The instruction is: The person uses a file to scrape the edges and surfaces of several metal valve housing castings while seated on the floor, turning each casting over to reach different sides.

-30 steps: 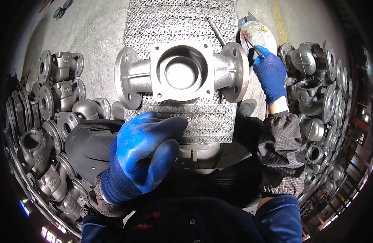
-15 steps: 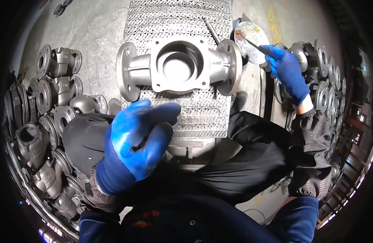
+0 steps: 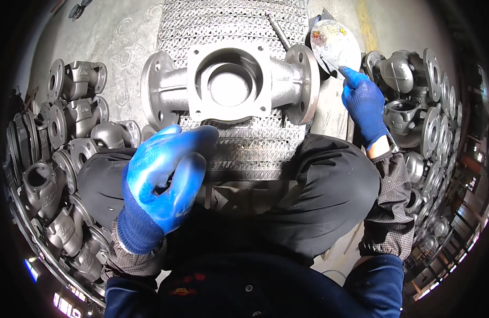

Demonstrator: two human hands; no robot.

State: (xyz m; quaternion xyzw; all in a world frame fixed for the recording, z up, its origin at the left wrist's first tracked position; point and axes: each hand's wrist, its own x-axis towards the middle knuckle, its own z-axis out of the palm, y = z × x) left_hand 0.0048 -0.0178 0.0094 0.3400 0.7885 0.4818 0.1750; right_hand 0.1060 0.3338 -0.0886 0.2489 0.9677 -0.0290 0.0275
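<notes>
A grey cast-metal valve body (image 3: 173, 90) with round flanges at both ends lies before me, its large round opening facing up. My left hand (image 3: 159, 180), in a blue coated glove, hovers just in front of it, fingers half curled and thumb apart; nothing shows between them. My right hand (image 3: 364, 100), also gloved in blue, is closed on a thin spatula (image 3: 332, 64), its handle hidden in the fist. The spatula's blade reaches the lower edge of a round, pale plate (image 3: 340, 47) smeared with red and yellow.
The valve body rests on a patterned metal mesh surface (image 3: 244, 159). A rod-like tool (image 3: 278, 31) lies behind its right flange. Several similar castings (image 3: 80, 114) stand stacked at left, and more castings (image 3: 406, 122) at right. My dark-trousered knees flank the mesh.
My right hand has drawn back toward me, pulling the spatula from the plate's middle to its near edge. My left hand has shifted slightly left. The view has moved a little.
</notes>
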